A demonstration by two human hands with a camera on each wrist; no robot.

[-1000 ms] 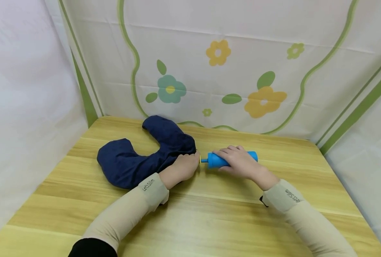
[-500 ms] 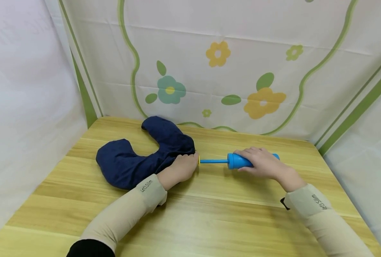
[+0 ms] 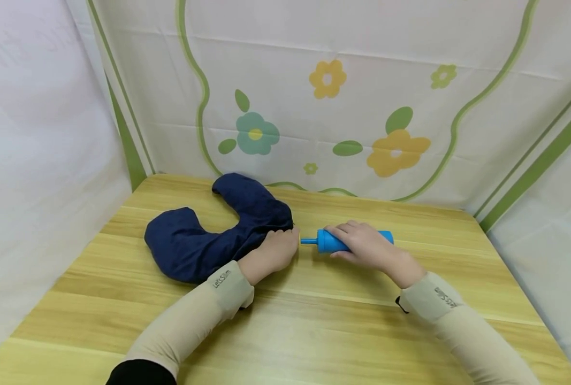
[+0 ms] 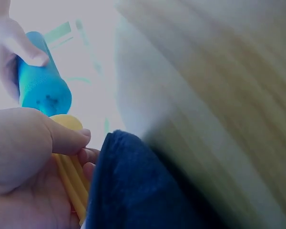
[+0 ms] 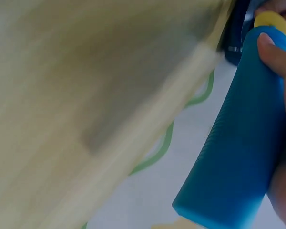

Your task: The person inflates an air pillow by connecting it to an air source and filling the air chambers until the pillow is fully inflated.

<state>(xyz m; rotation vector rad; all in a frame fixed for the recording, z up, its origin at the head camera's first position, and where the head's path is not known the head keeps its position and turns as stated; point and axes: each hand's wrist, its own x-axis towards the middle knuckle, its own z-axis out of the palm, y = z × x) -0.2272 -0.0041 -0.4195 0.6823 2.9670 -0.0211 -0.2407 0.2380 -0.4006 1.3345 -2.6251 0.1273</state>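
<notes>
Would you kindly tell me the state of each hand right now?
Left hand: closed, holding the yellow end piece.
Right hand: closed, holding the blue cylinder.

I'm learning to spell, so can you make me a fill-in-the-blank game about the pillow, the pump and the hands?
1. The pump body in the right hand is coloured ____.
2. The yellow piece is held by the person's ____ hand.
3. The dark pillow lies on a wooden ____.
4. The pictures with petals on the white cloth are ____.

Missing words: blue; left; table; flowers.
</notes>
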